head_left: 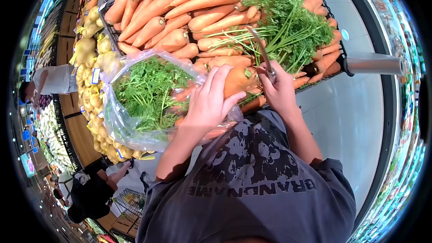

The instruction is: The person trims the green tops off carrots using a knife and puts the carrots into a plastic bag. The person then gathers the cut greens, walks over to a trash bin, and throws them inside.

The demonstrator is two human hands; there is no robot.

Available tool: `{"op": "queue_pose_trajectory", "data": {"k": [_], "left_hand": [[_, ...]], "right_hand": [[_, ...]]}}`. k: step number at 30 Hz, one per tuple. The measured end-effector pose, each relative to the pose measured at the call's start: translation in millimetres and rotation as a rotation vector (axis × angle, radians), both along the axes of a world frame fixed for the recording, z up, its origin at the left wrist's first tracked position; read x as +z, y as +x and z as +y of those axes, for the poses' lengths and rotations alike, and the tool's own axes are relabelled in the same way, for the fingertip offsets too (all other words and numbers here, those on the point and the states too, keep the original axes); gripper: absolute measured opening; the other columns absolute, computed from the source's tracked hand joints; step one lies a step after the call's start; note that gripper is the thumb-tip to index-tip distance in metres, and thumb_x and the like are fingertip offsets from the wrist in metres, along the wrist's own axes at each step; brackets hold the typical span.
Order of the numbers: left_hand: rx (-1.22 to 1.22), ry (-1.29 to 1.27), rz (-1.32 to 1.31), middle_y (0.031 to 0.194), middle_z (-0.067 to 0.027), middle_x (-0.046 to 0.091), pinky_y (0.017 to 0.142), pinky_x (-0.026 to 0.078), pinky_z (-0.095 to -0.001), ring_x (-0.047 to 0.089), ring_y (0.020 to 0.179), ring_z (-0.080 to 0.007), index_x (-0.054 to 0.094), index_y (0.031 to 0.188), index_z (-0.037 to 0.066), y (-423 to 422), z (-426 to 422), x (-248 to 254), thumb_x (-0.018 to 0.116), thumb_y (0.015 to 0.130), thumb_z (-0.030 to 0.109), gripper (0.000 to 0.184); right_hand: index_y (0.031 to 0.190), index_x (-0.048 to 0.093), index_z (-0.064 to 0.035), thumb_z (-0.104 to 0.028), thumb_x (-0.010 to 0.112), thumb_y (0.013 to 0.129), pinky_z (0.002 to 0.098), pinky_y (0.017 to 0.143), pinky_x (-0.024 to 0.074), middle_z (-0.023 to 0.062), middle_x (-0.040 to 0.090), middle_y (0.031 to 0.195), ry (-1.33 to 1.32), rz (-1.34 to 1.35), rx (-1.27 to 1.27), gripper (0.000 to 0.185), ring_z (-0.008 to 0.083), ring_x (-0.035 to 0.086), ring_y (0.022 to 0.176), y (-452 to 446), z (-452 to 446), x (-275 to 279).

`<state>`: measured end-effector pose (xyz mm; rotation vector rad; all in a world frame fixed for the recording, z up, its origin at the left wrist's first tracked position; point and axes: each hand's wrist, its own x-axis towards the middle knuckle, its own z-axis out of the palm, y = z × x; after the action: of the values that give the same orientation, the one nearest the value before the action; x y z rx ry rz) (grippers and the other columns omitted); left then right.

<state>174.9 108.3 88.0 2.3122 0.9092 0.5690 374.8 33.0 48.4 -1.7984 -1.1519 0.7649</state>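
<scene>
My left hand (208, 99) is closed around a thick orange carrot (237, 81), its cut top with a bit of green facing right. Beside it, my right hand (279, 89) grips a knife (261, 47) with a narrow, slightly curved blade pointing up and away. The blade lies over loose carrot greens (292, 24) heaped on the carrot pile (202, 13). Left of my left hand, a clear plastic bag (114, 121) holds leafy carrot tops (150, 87) and some carrots. My left wrist is against or just over the bag's edge; contact is unclear.
Bagged yellow produce (90, 90) lines the left side of the carrot display. A clear roll of plastic bags (375, 65) sticks out at the right edge. Two other people stand at left, one in a light shirt (56, 79), one in dark clothes (92, 193) near a shopping cart (130, 202).
</scene>
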Motion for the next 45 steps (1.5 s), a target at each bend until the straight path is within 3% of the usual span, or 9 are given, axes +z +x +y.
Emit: {"op": "queue_pose_trajectory", "data": {"k": [7,15,19,21,28,32,36,40,45], "left_hand": [[0.024,0.022,0.094,0.125,-0.0187,0.06,0.075,0.055,-0.0505,0.066,0.101,-0.043,0.048,0.137,0.008,2.6,-4.2,-3.5,0.077,0.086,0.038,0.066],[0.011,-0.054,0.045,0.131,-0.0215,0.058,0.087,0.053,-0.0525,0.062,0.11,-0.0445,0.046,0.138,0.005,9.9,-3.7,1.3,0.076,0.088,0.036,0.066],[0.06,-0.247,-0.28,0.128,-0.0231,0.058,0.096,0.05,-0.0452,0.061,0.115,-0.0393,0.043,0.139,0.002,18.7,-2.4,-0.8,0.074,0.092,0.025,0.061],[0.126,-0.441,-0.52,0.129,-0.0188,0.057,0.102,0.047,-0.038,0.058,0.12,-0.0274,0.041,0.14,0.001,24.6,-1.6,4.2,0.068,0.097,0.016,0.053],[-0.012,-0.645,-0.89,0.15,-0.0177,0.047,0.111,0.041,-0.0359,0.05,0.132,-0.0218,0.034,0.143,0.0,45.3,11.5,22.8,0.065,0.099,0.011,0.055],[0.004,-0.634,-0.904,0.161,-0.0196,0.032,0.119,0.032,-0.0394,0.035,0.148,-0.0265,0.029,0.149,0.0,43.0,24.3,30.3,0.064,0.1,0.012,0.061],[0.129,-0.117,-0.49,0.166,-0.0241,0.017,0.121,0.027,-0.0391,0.027,0.152,-0.0334,0.02,0.156,-0.001,11.0,24.1,58.3,0.066,0.096,0.007,0.076],[0.136,-0.191,-0.194,0.132,-0.0178,0.06,0.106,0.044,-0.039,0.059,0.124,-0.0315,0.058,0.131,0.003,-53.1,15.4,67.2,0.07,0.089,0.006,0.043],[0.344,-0.208,0.411,0.118,-0.0171,0.063,0.094,0.048,-0.0455,0.062,0.113,-0.0348,0.065,0.108,0.005,-99.8,-2.1,43.3,0.075,0.086,0.016,0.026]], "right_hand": [[0.12,0.067,-0.0013,-0.005,0.064,0.097,0.0221,0.061,0.04,-0.0039,0.057,0.083,0.234,0.422,0.135,0.024,0.0045,0.05,0.069,-11.8,-1.6,35.5],[0.111,0.072,-0.0018,0.0,0.072,0.087,0.0272,0.075,0.0506,0.0076,0.067,0.1,0.279,0.323,0.143,0.023,0.0139,0.064,0.086,0.9,-0.6,31.3],[0.139,0.055,-0.0031,-0.007,0.077,0.088,0.0201,0.071,0.0484,0.0069,0.061,0.127,0.204,0.638,0.077,0.055,0.0063,0.06,0.087,-2.1,-2.1,35.2],[0.14,0.055,-0.0037,-0.007,0.081,0.084,0.0189,0.068,0.046,0.0061,0.062,0.126,0.18,0.676,0.116,0.061,0.0031,0.056,0.082,-4.1,0.1,35.7],[0.127,0.065,-0.0018,-0.013,0.088,0.078,0.0205,0.061,0.0424,0.0018,0.068,0.107,0.109,0.414,0.069,0.055,0.0009,0.05,0.068,-4.4,28.1,39.2],[0.125,0.064,0.0012,-0.013,0.088,0.078,0.029,0.083,0.0519,0.0088,0.071,0.107,0.258,0.253,0.248,0.055,0.0125,0.065,0.094,10.0,62.1,62.3],[0.128,0.063,0.0004,-0.01,0.084,0.081,0.0221,0.066,0.0502,0.0067,0.071,0.108,0.23,0.402,0.122,0.052,0.0074,0.064,0.081,39.3,103.1,82.2],[0.131,0.06,0.0037,-0.009,0.076,0.087,0.0222,0.066,0.0519,0.006,0.074,0.101,0.457,0.015,-0.062,0.048,0.0083,0.067,0.084,86.3,178.8,118.5],[0.134,0.062,-0.009,-0.017,0.079,0.087,0.0302,0.078,0.054,0.0098,0.074,0.102,0.4,-0.446,0.156,0.051,0.0153,0.069,0.086,146.3,270.1,92.9]]}}
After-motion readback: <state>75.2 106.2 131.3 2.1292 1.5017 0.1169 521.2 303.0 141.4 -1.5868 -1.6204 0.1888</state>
